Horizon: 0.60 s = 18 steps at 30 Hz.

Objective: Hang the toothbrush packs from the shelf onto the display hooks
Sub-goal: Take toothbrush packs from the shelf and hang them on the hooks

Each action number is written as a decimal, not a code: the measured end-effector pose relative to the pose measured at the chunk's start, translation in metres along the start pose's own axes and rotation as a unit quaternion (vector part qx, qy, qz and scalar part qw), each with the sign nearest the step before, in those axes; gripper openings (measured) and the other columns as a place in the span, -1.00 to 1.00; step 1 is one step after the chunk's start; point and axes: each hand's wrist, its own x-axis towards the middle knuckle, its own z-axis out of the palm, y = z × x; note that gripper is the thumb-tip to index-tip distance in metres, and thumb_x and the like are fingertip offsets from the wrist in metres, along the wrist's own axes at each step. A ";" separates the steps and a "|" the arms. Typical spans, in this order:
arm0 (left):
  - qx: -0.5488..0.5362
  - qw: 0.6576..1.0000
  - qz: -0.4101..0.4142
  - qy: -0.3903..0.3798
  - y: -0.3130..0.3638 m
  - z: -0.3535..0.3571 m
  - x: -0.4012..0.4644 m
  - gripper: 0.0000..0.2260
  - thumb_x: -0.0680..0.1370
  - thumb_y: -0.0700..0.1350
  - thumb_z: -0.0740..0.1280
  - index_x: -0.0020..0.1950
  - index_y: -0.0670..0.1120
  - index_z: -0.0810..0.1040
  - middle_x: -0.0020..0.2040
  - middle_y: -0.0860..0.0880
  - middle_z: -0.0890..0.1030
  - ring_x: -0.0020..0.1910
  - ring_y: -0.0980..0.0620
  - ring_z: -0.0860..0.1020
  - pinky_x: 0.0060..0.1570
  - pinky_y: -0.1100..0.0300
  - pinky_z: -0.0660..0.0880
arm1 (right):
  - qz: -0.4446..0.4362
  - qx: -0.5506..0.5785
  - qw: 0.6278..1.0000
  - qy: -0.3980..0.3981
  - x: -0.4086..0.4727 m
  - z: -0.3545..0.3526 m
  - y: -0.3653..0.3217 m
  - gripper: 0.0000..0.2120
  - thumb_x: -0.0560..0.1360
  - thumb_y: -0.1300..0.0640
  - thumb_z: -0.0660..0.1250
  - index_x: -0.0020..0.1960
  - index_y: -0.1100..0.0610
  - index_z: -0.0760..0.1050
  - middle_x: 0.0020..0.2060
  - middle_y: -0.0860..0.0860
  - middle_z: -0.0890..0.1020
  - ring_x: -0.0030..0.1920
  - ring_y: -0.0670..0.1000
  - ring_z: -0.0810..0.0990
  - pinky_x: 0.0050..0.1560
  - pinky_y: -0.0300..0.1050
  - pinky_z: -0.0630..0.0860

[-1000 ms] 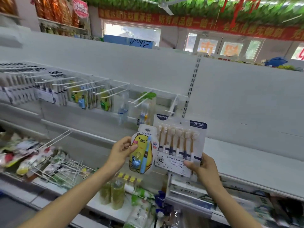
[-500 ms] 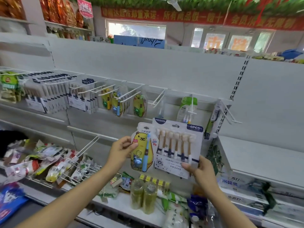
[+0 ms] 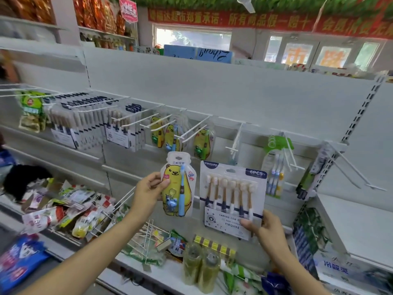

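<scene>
My left hand (image 3: 148, 193) grips a yellow bear-shaped child toothbrush pack (image 3: 177, 185) by its left edge, holding it upright. My right hand (image 3: 266, 229) pinches the lower right corner of a white six-piece toothbrush pack (image 3: 230, 198). Both packs are held in front of the white display hooks (image 3: 192, 130). Matching bear packs (image 3: 202, 143) hang on hooks just above. Several matching white packs (image 3: 121, 128) hang further left. A bare hook (image 3: 235, 143) sticks out above the six-piece pack.
Green-topped toothbrush packs (image 3: 275, 165) hang at the right, with long bare hooks (image 3: 353, 173) beyond. Snack bags (image 3: 70, 207) fill lower hooks at the left. Green bottles (image 3: 200, 267) stand on the lower shelf (image 3: 168, 273). A white shelf (image 3: 357, 226) juts out at the right.
The view has swung left, so the hook row now sits more centred. The two packs, overlapping before, are now held apart side by side.
</scene>
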 end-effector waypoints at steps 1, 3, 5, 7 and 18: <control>0.002 1.000 0.006 0.003 0.001 -0.007 0.008 -0.88 0.54 -0.27 0.39 0.06 -0.23 0.56 -0.19 0.00 0.71 -0.27 0.12 0.67 -0.41 0.24 0.58 | 0.002 -0.001 1.000 -0.002 0.003 0.007 -0.001 -0.83 0.42 0.30 0.50 -0.05 0.09 0.62 -0.24 -0.10 0.74 -0.23 -0.15 0.70 -0.33 -0.34 0.55; 0.000 1.000 0.011 0.006 0.003 -0.023 0.023 -0.85 0.50 -0.18 0.44 0.03 -0.18 0.57 -0.17 -0.02 0.72 -0.24 0.08 0.67 -0.38 0.18 0.60 | 0.008 -0.005 1.000 -0.003 0.011 0.021 -0.003 -0.82 0.42 0.29 0.51 -0.05 0.08 0.61 -0.24 -0.12 0.74 -0.23 -0.14 0.71 -0.33 -0.33 0.55; 0.005 1.000 0.016 0.002 0.003 -0.039 0.039 -0.92 0.53 -0.19 0.42 0.00 -0.13 0.57 -0.16 -0.01 0.72 -0.22 0.06 0.67 -0.36 0.13 0.60 | 0.013 -0.009 1.000 0.004 0.017 0.038 -0.006 -0.82 0.41 0.27 0.52 -0.04 0.08 0.62 -0.22 -0.13 0.74 -0.21 -0.13 0.71 -0.31 -0.29 0.57; 0.002 1.000 0.021 -0.008 0.002 -0.052 0.054 -0.97 0.57 -0.26 0.36 -0.03 -0.15 0.56 -0.19 0.02 0.72 -0.25 0.11 0.67 -0.42 0.21 0.57 | 0.010 -0.019 1.000 0.014 0.023 0.057 -0.009 -0.82 0.40 0.28 0.52 -0.06 0.08 0.63 -0.23 -0.15 0.74 -0.22 -0.15 0.70 -0.27 -0.29 0.55; -0.036 0.994 0.036 -0.097 0.001 -0.103 0.126 -0.98 0.58 -0.28 0.33 -0.02 -0.23 0.53 -0.26 0.10 0.71 -0.31 0.19 0.66 -0.46 0.31 0.52 | 0.023 -0.021 0.995 0.099 0.016 0.161 -0.023 -0.77 0.36 0.31 0.54 -0.04 0.10 0.64 -0.18 -0.12 0.75 -0.17 -0.16 0.69 -0.23 -0.32 0.53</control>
